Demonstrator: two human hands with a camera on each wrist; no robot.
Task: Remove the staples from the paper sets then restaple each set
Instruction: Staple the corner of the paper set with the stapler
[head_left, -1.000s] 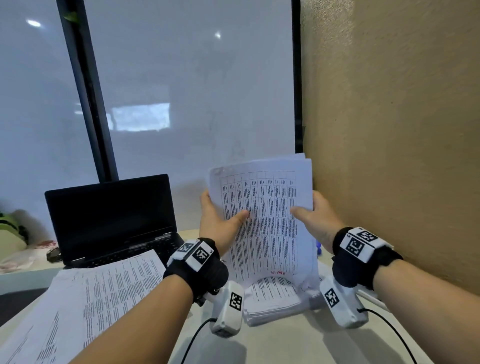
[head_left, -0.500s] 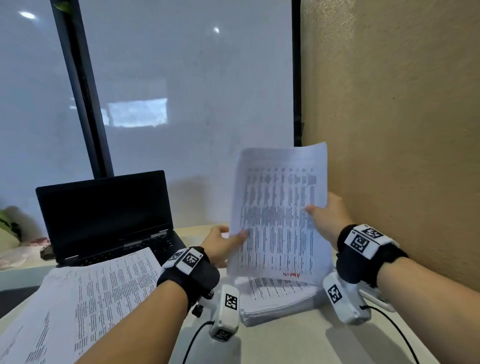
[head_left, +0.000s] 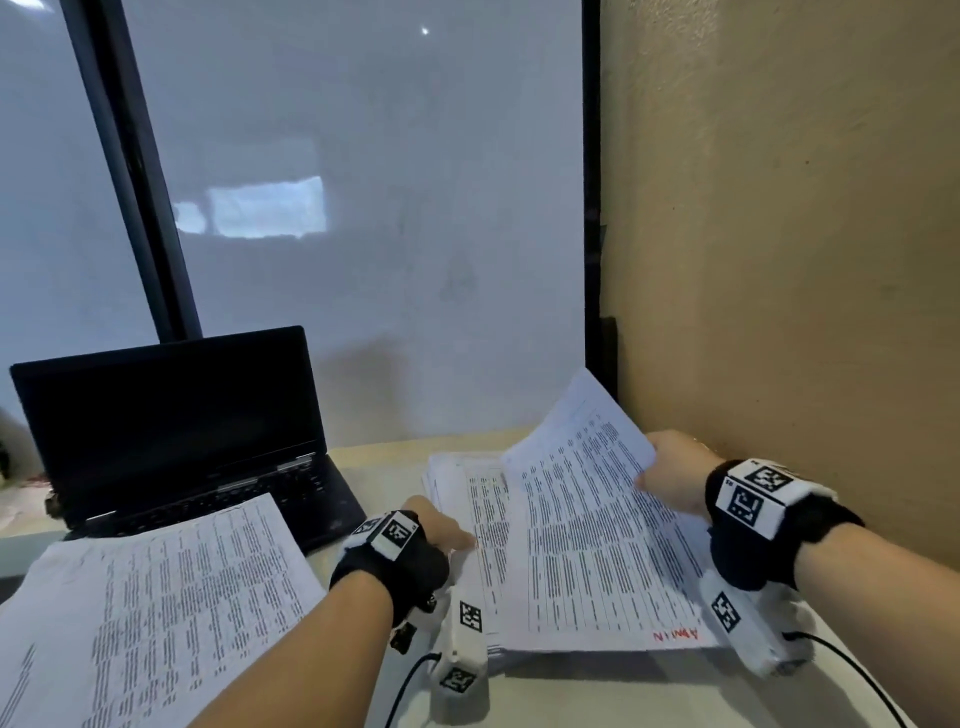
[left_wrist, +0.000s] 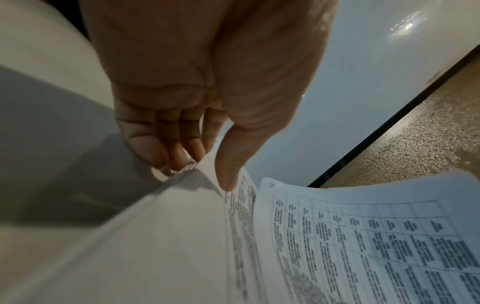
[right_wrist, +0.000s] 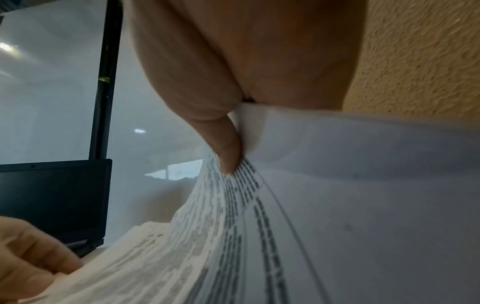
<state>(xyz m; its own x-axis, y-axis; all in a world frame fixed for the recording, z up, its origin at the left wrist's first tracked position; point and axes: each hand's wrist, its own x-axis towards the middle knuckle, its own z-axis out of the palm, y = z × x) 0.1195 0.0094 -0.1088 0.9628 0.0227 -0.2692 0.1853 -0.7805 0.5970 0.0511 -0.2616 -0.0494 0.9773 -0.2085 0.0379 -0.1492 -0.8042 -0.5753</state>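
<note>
the right hand (head_left: 670, 475) pinches the edge of a printed paper set (head_left: 587, 540), thumb on top, and holds it tilted over the paper stack (head_left: 462, 488) by the wall; the left hand (head_left: 436, 532) holds the left edge of the stack, thumb on top and fingers curled at the edge; no stapler is visible (maybe hidden); the risk, i think: the thin pinch lets sheets slide and mix with the stack below; more papers (head_left: 156, 597) lie before the laptop (head_left: 171, 426).

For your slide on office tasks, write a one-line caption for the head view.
Right hand lowers a printed sheet onto the paper stack; left hand steadies it.
</note>
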